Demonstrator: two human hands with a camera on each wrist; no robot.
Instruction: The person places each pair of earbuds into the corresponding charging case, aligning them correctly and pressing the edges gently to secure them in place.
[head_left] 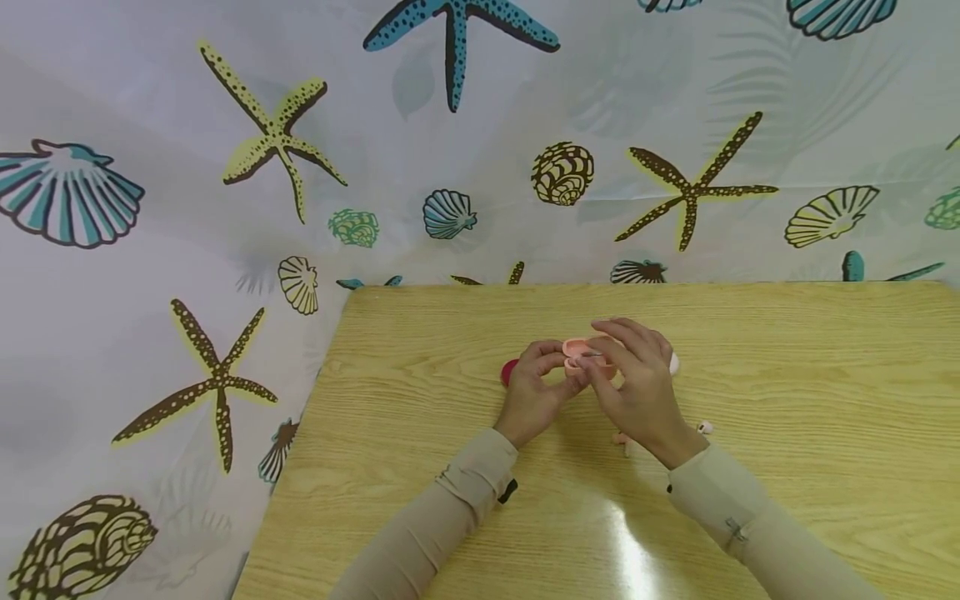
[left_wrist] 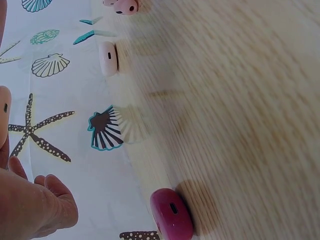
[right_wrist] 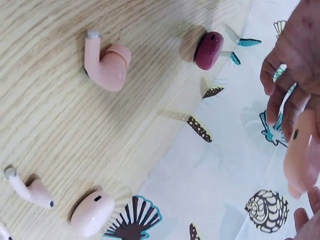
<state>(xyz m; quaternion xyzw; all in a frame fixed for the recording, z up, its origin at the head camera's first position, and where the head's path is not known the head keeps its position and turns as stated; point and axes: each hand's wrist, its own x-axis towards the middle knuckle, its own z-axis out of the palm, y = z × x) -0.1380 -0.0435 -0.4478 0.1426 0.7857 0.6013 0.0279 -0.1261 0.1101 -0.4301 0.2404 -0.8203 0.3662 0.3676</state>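
Observation:
My left hand point(head_left: 534, 387) grips a peach earbud case point(head_left: 576, 345) above the table; its lid stands up, hinged back. At the case's opening, my right hand point(head_left: 637, 379) pinches a small earbud between thumb and fingers; only its greyish stem tip point(head_left: 592, 355) shows, the rest hidden by the fingers. In the right wrist view, the case point(right_wrist: 302, 150) shows its dark port, with fingers of the left hand point(right_wrist: 295, 85) behind it. Below my right hand, a peach earbud point(right_wrist: 111, 70) lies on the table.
A magenta case point(right_wrist: 209, 51) stands on the wooden table point(head_left: 405, 467) left of the hands. A pale pink case point(right_wrist: 92, 213) stands behind my right hand, and a pale earbud point(head_left: 705, 427) lies by my right wrist. A shell-patterned cloth point(head_left: 480, 150) hangs behind the table.

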